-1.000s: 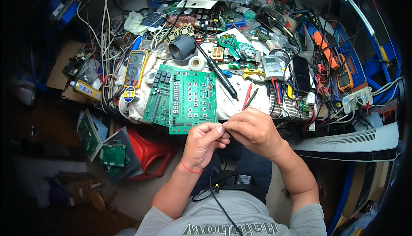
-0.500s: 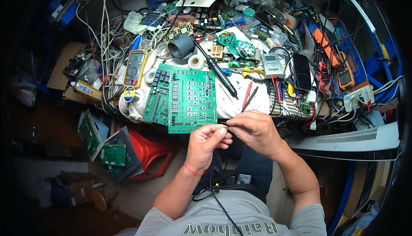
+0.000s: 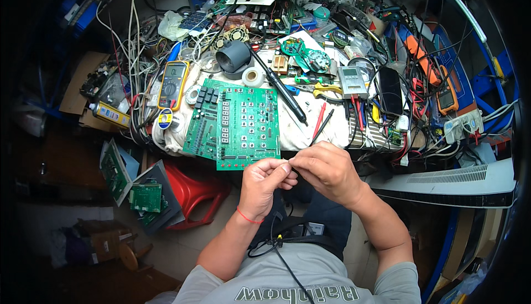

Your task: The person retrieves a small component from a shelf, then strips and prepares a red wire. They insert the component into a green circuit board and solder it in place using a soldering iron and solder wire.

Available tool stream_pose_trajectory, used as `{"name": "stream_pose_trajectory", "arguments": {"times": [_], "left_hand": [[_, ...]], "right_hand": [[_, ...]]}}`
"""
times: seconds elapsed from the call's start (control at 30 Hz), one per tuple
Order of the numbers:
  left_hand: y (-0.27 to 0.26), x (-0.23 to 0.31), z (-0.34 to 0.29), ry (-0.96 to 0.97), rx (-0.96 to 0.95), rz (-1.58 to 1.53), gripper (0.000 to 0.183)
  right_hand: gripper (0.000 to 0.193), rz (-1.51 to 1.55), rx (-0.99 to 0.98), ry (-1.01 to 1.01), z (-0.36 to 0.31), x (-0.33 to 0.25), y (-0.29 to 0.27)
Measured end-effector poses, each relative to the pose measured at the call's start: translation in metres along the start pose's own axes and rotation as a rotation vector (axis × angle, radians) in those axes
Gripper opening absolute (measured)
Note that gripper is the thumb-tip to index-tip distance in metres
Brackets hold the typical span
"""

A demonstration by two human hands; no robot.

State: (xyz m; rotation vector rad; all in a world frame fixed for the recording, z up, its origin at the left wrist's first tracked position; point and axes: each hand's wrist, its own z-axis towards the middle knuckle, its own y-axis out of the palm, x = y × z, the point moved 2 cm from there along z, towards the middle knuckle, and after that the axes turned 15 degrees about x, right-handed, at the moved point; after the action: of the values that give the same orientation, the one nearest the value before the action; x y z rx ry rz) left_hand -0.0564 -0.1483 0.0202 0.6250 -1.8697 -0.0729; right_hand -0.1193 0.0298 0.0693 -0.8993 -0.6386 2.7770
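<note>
A white cloth (image 3: 293, 138) is covering the front middle of the bench, probably serving as padding for the things lying on it. Across its left part, the front green board (image 3: 236, 121) is lying face up, its lower edge jutting past the cloth toward the person and its left side overlapping the rear green board (image 3: 200, 132); this is likely keeping its buttons and display within reach. Just below its right corner, the left hand (image 3: 264, 185) and right hand (image 3: 327, 172) are meeting, each closing thumb and forefinger into a narrow pinch, apparently steadying one object from two sides. Beyond them, a black pen-shaped tool (image 3: 283, 98) is slanting across the cloth, and a yellow multimeter (image 3: 173, 85) is resting left of the boards, its screen facing up, presumably for easy reading. A red probe (image 3: 320, 118) and a black probe (image 3: 323, 126) are lying close together near the right hand. The left hand is hiding the front board's corner, so contact there is remaining unclear. Smallest of all, a tiny piece (image 3: 289, 162) is seemingly sitting between the meeting fingertips, which are covering nearly all of it; its kind is escaping view.
</note>
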Motion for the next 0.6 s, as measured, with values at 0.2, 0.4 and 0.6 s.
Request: {"name": "stream_pose_trajectory", "arguments": {"times": [0.2,0.4,0.6], "left_hand": [[-0.001,-0.005,0.000,0.005,0.008,-0.061,0.014],[-0.001,-0.012,0.006,-0.050,0.058,-0.040,0.016],[0.003,-0.018,0.001,0.037,0.181,0.004,0.022]], "right_hand": [[0.030,-0.058,-0.049,-0.163,0.001,-0.001,0.000],[0.034,-0.117,-0.101,-0.266,-0.005,0.001,0.006],[0.023,-0.047,-0.043,-0.028,0.004,0.038,0.020]]}}
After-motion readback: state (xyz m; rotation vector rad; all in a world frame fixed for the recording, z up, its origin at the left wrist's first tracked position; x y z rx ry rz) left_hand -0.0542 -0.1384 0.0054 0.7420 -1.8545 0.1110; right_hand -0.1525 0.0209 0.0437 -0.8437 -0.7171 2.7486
